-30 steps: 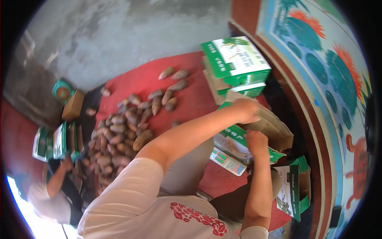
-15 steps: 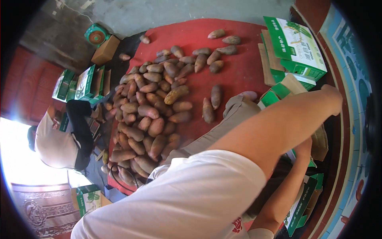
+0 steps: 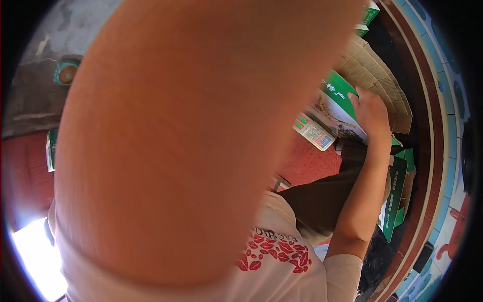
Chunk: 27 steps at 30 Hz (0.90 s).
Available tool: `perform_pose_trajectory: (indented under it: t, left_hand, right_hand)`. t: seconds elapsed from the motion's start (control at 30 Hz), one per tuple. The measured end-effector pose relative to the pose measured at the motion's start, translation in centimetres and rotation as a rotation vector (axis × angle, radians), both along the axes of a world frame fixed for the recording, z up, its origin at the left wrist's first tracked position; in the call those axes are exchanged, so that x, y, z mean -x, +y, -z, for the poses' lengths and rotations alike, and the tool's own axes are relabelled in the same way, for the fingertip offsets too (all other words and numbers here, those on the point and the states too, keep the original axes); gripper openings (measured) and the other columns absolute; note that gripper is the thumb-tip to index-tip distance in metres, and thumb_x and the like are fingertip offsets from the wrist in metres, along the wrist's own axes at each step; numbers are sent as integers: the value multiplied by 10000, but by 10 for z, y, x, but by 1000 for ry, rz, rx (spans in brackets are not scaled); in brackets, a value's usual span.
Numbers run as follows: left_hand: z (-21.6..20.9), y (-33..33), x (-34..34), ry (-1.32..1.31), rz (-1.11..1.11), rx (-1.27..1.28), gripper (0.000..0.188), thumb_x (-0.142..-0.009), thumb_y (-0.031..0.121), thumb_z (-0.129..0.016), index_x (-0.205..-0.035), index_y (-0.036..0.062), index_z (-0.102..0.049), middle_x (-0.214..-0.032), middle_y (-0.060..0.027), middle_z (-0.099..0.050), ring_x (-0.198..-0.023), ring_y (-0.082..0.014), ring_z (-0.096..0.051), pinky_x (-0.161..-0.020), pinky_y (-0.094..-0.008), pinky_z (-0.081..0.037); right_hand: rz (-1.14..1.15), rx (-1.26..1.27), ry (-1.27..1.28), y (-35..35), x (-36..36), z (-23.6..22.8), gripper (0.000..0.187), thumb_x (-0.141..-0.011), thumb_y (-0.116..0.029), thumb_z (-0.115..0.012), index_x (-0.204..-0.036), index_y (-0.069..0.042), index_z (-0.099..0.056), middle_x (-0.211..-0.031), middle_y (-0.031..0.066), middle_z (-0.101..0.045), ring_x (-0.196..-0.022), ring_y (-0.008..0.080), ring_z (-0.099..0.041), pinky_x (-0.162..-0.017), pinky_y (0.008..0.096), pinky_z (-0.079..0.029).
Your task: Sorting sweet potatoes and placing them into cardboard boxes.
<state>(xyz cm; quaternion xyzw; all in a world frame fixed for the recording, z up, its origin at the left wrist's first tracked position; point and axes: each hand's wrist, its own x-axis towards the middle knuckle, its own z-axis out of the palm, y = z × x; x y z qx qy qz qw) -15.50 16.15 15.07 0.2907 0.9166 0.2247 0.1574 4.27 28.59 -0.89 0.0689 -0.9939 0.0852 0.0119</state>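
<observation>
My left arm (image 3: 201, 141), blurred and close, sweeps up across most of the view. Its hand lies beyond the upper edge. At the right, my right hand (image 3: 372, 110) is closed on the edge of a green and white cardboard box (image 3: 339, 95), its thumb over the green panel. A brown cardboard flap (image 3: 385, 75) of the box stands raised behind that hand. Beside the box is a digital scale (image 3: 317, 135) with a lit green display and a keypad, partly behind my left arm.
Another green box (image 3: 395, 201) stands by my right forearm. More green packaging (image 3: 370, 15) shows at the upper right, near the tiled wall (image 3: 450, 126). Part of a red mat (image 3: 314, 161) lies below the scale. A round green device (image 3: 66, 73) is at the far left.
My view has swung right and my left arm has risen, covering the pile of sweet potatoes seen before. The scale has come into sight. My right hand now shows on the box edge.
</observation>
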Motion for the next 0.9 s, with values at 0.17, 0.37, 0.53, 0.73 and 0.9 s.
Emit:
perform_pose_trajectory:
  t: [0.17,0.37,0.53,0.73,0.9]
  left_hand:
    - [51,-75,52,-238,-195,-40,494,-868,332,-642,-1285,87,-541,-1092,-140,-650,-957,-255,-647,-695,-436,-556]
    - [170,-185,24,-369,-559,-230,276,-846,276,-587,-1000,68,-683,-954,-91,-674,-827,-264,-674,-573,-403,-508]
    - [285,-299,-21,-389,-598,6,326,-891,303,-621,-1086,42,-615,-835,-52,-634,-664,-152,-571,-464,-285,-437]
    - [377,-329,-96,-476,-607,256,300,-857,310,-589,-980,54,-686,-872,-120,-670,-767,-252,-637,-649,-367,-508]
    - [426,-307,-154,-344,-503,400,387,-846,322,-571,-1059,20,-686,-1142,-254,-621,-1094,-362,-597,-917,-387,-491]
  right_hand:
    - [33,-31,-39,0,-6,-8,245,-862,-280,-612,-922,-42,-613,-872,190,-654,-870,374,-622,-752,488,-483]
    - [36,-2,-108,7,-14,-11,259,-819,-261,-653,-969,-50,-646,-896,173,-666,-891,359,-628,-768,472,-489]
    - [5,-27,-139,-10,-2,-7,215,-851,-241,-622,-963,-62,-658,-895,181,-663,-876,362,-626,-751,466,-490]
    - [7,-15,-60,-14,-5,-6,169,-878,-219,-597,-918,-61,-645,-798,191,-645,-807,387,-620,-707,479,-477]
    - [112,-42,-7,-10,-15,-3,157,-889,-210,-591,-869,-56,-616,-767,189,-639,-777,384,-620,-676,480,-476]
